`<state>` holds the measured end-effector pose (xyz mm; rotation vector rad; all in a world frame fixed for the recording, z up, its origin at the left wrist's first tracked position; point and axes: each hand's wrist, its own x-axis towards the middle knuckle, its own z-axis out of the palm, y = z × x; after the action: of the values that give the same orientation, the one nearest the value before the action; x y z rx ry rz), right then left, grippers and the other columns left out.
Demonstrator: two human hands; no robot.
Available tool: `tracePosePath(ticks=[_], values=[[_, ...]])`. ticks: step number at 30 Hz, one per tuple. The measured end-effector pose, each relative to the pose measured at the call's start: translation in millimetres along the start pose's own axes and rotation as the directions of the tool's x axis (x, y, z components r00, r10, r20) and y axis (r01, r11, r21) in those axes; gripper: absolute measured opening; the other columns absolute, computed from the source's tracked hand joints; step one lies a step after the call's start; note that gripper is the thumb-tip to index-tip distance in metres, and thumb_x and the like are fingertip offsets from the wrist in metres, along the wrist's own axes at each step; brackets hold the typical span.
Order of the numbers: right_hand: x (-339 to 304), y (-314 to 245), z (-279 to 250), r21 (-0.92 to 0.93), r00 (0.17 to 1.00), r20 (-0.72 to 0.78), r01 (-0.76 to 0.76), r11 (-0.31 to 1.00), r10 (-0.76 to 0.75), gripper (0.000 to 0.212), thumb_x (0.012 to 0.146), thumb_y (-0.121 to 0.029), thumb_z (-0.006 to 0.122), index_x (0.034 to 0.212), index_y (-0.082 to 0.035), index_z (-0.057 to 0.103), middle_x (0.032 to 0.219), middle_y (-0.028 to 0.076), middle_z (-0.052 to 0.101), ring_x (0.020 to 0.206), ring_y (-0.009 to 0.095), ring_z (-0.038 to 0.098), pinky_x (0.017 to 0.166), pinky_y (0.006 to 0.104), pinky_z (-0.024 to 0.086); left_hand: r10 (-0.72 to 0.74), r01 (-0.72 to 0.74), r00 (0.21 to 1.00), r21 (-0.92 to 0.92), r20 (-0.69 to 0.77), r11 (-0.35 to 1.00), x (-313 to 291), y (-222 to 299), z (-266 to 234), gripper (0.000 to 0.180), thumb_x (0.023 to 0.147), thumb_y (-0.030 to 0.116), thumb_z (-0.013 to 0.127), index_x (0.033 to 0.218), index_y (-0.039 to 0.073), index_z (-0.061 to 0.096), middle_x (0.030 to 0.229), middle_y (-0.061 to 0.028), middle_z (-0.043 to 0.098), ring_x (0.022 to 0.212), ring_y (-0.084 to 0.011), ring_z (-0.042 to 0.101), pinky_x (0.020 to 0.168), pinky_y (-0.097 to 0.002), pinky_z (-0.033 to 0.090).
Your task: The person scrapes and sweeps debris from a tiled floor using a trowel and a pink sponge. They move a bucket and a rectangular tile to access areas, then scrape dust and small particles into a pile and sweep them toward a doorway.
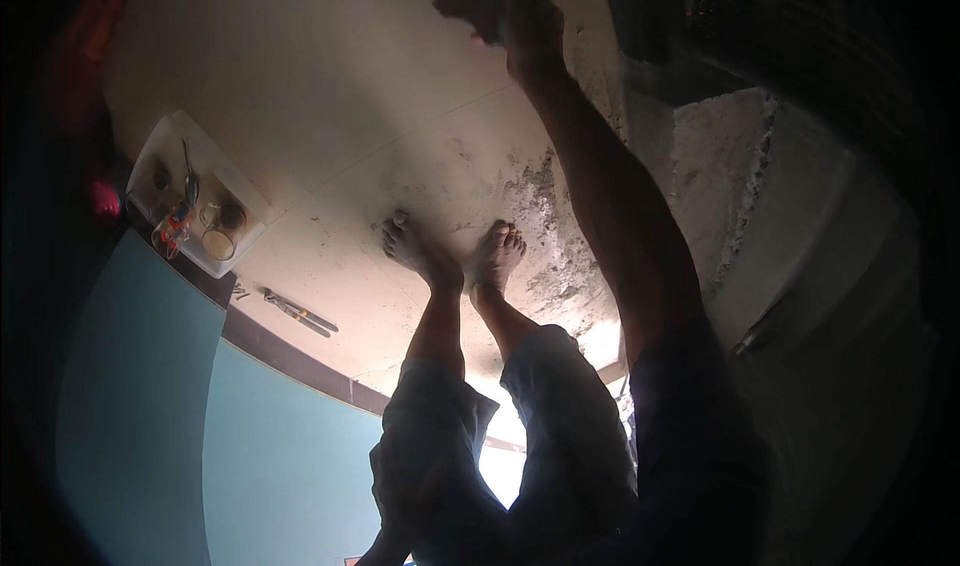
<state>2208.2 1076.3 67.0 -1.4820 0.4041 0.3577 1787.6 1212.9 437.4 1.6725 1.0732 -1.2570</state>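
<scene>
My right arm reaches up the picture past my bare feet point(495, 251). At its far end, my right hand point(532, 36) is closed round a dark, flat-edged thing point(470, 1), too dim to name and partly cut off by the top edge. Beneath it is the pale, dusty floor point(400, 116). My left hand point(388, 486) seems to rest against the side of my left leg, low in the picture. It is in deep shadow, and its fingers cannot be made out.
A white tray point(262, 211) at the left holds a round roll, red-handled tools and wire. Long-handled cutters point(300, 311) lie by the teal wall point(290, 426). Grey rubble point(545, 206) is scattered right of my feet, beside a rough-edged concrete step point(715, 166).
</scene>
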Motion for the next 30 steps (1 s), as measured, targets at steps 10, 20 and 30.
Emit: tracePosePath(ticks=[10, 20, 30], values=[[-100, 109, -181, 0.16, 0.713, -0.599, -0.34, 0.927, 0.365, 0.045, 0.099, -0.031, 0.063, 0.127, 0.002, 0.054, 0.106, 0.013, 0.065, 0.083, 0.025, 0.067, 0.057, 0.0437, 0.061, 0.186, -0.184, 0.982, 0.209, 0.013, 0.96, -9, 3, 11, 0.089, 0.081, 0.029, 0.083, 0.151, 0.0, 0.036, 0.142, -0.0252, 0.049, 0.133, -0.0442, 0.048, 0.112, -0.0526, 0.039], [-382, 179, -314, 0.465, 0.221, -0.695, -0.588, 0.662, 0.684, 0.053, 0.094, -0.038, 0.07, 0.132, -0.003, 0.054, 0.118, 0.016, 0.065, 0.093, 0.031, 0.069, 0.06, 0.0453, 0.063, 0.132, -0.144, 0.989, 0.289, 0.062, 0.946, -25, 3, 37, 0.085, 0.089, 0.028, 0.076, 0.155, 0.0, 0.03, 0.149, -0.0247, 0.042, 0.14, -0.0425, 0.041, 0.116, -0.0512, 0.035], [-246, 67, -114, -0.65, 0.987, -0.155, -0.129, 0.749, 0.035, 0.023, 0.095, -0.021, 0.059, 0.102, -0.001, 0.068, 0.089, 0.027, 0.069, 0.089, 0.039, 0.071, 0.076, 0.0458, 0.056, -0.075, 0.089, 0.992, 0.148, -0.1, 0.985, -62, -62, 87, 0.068, 0.098, 0.038, 0.065, 0.148, 0.0, 0.039, 0.143, -0.0238, 0.047, 0.134, -0.0389, 0.046, 0.113, -0.0474, 0.039]])
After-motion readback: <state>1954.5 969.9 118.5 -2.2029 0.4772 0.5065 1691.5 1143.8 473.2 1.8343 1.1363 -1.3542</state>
